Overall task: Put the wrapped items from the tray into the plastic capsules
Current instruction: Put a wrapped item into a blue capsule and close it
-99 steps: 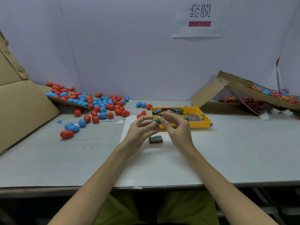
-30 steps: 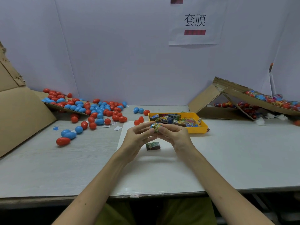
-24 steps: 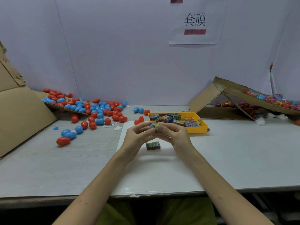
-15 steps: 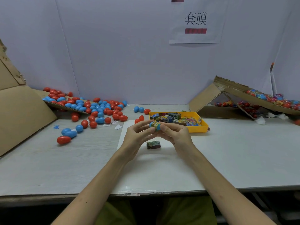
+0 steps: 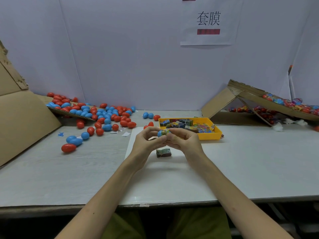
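head view looks down over two bare forearms reaching out from the near edge of the table [image 5: 51,178], and both hands meet above a white sheet [image 5: 172,180] laid on it. the left hand [image 5: 146,144] has its grip clamped on the left end of a blue capsule [image 5: 160,134], thumb and forefinger pinching it. the right hand [image 5: 185,142] closes its grip on the capsule's right side with curled fingers. a printed wrapped item [image 5: 166,131] shows against the blue shell between the two hands; whether it sits inside or only against it i cannot tell. the capsule is held up off the table, just near of the yellow tray [image 5: 211,136]. the tray sits at the far edge of the white sheet and holds a jumble of more wrapped items [image 5: 183,124]. one folded wrapped piece [image 5: 163,153] lies on the sheet directly under the hands. to the far left, loose capsules [image 5: 103,114], red and blue, spill from a cardboard flap across the table, and a lone red capsule [image 5: 68,147] lies nearest. a big cardboard panel [image 5: 22,121] leans at the left edge. at the far right a tipped cardboard box [image 5: 224,100] holds colourful filled capsules [image 5: 284,104]. a paper sign [image 5: 208,21] with two printed characters hangs on the pale wall.
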`<action>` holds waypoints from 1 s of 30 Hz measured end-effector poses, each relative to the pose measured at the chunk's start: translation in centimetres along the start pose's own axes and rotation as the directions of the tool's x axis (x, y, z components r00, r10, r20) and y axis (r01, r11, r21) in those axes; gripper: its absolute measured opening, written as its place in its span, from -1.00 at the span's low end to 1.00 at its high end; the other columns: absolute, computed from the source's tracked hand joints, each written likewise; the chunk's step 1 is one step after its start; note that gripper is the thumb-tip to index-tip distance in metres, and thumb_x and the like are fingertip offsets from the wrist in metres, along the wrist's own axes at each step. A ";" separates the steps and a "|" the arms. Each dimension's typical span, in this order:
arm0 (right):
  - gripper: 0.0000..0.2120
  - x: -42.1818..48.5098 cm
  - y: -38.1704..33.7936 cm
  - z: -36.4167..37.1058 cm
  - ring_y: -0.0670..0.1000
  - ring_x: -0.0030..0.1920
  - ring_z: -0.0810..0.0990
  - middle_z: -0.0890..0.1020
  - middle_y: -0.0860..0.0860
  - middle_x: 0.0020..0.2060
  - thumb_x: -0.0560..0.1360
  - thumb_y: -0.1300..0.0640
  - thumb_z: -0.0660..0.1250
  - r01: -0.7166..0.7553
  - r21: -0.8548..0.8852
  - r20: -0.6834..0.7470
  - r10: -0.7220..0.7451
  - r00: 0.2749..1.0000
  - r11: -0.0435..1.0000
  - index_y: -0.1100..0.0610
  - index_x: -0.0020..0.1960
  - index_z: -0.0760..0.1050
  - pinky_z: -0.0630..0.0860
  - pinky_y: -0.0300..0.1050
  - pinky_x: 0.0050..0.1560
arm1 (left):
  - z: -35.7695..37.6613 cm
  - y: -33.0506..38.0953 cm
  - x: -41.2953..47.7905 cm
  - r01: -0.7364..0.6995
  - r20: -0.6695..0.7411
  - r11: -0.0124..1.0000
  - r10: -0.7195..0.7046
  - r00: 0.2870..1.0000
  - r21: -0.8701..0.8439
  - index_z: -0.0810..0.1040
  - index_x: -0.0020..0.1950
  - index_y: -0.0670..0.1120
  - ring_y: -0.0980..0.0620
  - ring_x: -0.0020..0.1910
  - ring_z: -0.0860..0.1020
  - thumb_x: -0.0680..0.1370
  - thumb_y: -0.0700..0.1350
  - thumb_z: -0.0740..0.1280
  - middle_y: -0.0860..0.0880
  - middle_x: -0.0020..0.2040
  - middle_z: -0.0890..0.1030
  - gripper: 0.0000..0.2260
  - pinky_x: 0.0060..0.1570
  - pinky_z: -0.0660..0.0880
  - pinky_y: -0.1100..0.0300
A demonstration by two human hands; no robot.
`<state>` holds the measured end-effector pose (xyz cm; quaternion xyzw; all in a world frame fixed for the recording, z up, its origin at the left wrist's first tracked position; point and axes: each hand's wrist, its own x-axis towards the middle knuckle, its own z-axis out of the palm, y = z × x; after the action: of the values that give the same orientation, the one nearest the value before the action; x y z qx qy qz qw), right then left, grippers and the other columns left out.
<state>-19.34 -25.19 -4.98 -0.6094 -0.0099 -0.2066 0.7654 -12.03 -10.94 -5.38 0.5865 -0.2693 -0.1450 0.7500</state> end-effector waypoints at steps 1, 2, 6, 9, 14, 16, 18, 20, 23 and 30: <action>-0.69 0.0 0.0 0.0 0.15 -0.03 0.72 0.72 0.14 -0.05 0.36 0.13 0.49 0.001 0.007 -0.009 -0.001 1.000 1.000 0.21 0.07 0.64 0.63 -0.18 -0.12 | 0.0 0.1 0.0 0.004 0.018 1.000 -0.004 1.000 -0.019 0.59 0.09 -0.10 -0.09 -0.02 0.70 0.33 -0.07 0.52 -0.16 0.05 0.67 -0.63 -0.01 0.63 0.10; -0.71 0.0 0.0 -0.1 0.15 -0.03 0.71 0.72 0.15 -0.05 0.36 0.14 0.49 0.002 0.017 -0.017 -0.002 1.000 1.000 0.20 0.06 0.64 0.63 -0.17 -0.11 | 0.0 0.1 0.0 0.011 0.042 0.999 -0.009 0.999 -0.051 0.60 0.12 -0.10 -0.09 0.00 0.69 0.35 -0.07 0.50 -0.15 0.06 0.68 -0.63 -0.01 0.63 0.11; -0.79 0.0 0.0 -0.1 0.12 -0.03 0.72 0.73 0.13 -0.08 0.39 0.18 0.47 -0.002 0.022 -0.021 0.003 1.000 1.000 0.16 0.02 0.65 0.63 -0.19 -0.12 | -0.1 0.3 0.0 0.059 0.058 0.992 -0.053 0.997 -0.110 0.62 0.19 -0.09 -0.06 0.07 0.68 0.44 -0.03 0.40 -0.11 0.10 0.69 -0.66 -0.01 0.62 0.15; -0.83 0.1 0.0 -0.1 0.12 -0.02 0.71 0.72 0.15 -0.07 0.44 0.24 0.45 -0.009 0.014 -0.015 0.009 1.000 1.000 0.18 0.03 0.65 0.63 -0.19 -0.12 | -0.2 0.4 -0.1 0.080 0.058 0.989 -0.073 0.996 -0.127 0.64 0.15 -0.12 -0.08 0.07 0.68 0.45 -0.06 0.40 -0.11 0.07 0.70 -0.70 -0.04 0.62 0.17; -0.76 0.2 0.1 -0.2 0.14 0.01 0.71 0.71 0.18 -0.02 0.43 0.22 0.45 -0.022 0.009 -0.019 0.022 1.000 1.000 0.23 0.09 0.63 0.64 -0.15 -0.08 | -0.3 0.4 0.0 0.079 0.058 0.987 -0.071 0.996 -0.138 0.65 0.12 -0.13 -0.09 0.03 0.68 0.43 -0.07 0.42 -0.11 0.03 0.71 -0.71 -0.06 0.62 0.17; -0.70 0.2 0.1 -0.2 0.13 0.01 0.71 0.71 0.17 -0.02 0.38 0.18 0.47 -0.027 0.006 -0.021 0.027 0.999 1.000 0.23 0.09 0.63 0.64 -0.14 -0.08 | -0.3 0.4 0.0 0.078 0.058 0.987 -0.071 0.996 -0.139 0.65 0.09 -0.14 -0.07 0.00 0.69 0.42 -0.07 0.43 -0.10 0.00 0.71 -0.72 -0.08 0.62 0.18; -0.67 0.3 0.2 -0.2 0.14 0.00 0.71 0.71 0.17 -0.03 0.34 0.15 0.48 -0.030 0.007 -0.022 0.030 0.999 1.000 0.23 0.09 0.63 0.64 -0.14 -0.09 | -0.3 0.5 0.0 0.081 0.057 0.985 -0.074 0.996 -0.150 0.66 0.07 -0.15 -0.06 -0.04 0.69 0.41 -0.08 0.43 -0.09 -0.02 0.71 -0.73 -0.10 0.62 0.18; -0.68 0.3 0.2 -0.2 0.15 -0.01 0.71 0.71 0.17 -0.04 0.33 0.15 0.49 -0.034 0.009 -0.026 0.034 0.999 0.999 0.22 0.06 0.64 0.64 -0.14 -0.10 | -0.4 0.5 0.0 0.083 0.057 0.983 -0.074 0.996 -0.163 0.66 0.05 -0.15 -0.06 -0.07 0.69 0.41 -0.09 0.43 -0.10 -0.05 0.71 -0.74 -0.12 0.62 0.18; -0.69 0.2 0.1 -0.2 0.16 -0.02 0.71 0.71 0.18 -0.03 0.32 0.14 0.49 -0.032 -0.004 -0.039 0.032 0.999 0.999 0.20 0.04 0.64 0.65 -0.13 -0.10 | -0.4 0.5 0.0 0.082 0.049 0.986 -0.076 0.996 -0.147 0.66 0.08 -0.14 -0.04 -0.08 0.70 0.42 -0.07 0.42 -0.09 -0.05 0.72 -0.73 -0.13 0.62 0.19; -0.76 0.7 -0.3 -0.7 0.14 0.03 0.70 0.71 0.15 0.01 0.49 0.29 0.40 -0.036 0.189 -0.132 0.062 0.989 0.981 0.22 0.15 0.57 0.64 -0.13 -0.07 | -0.2 -0.3 0.0 -0.057 -0.075 0.936 0.088 0.993 0.347 0.65 0.13 0.03 0.09 -0.10 0.60 0.59 -0.02 0.36 0.03 -0.07 0.68 -0.85 -0.17 0.53 0.32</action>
<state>-19.02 -26.13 -4.67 -0.5196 0.0388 -0.2273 0.8227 -11.89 -10.89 -5.67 0.7043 -0.2780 -0.0416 0.6519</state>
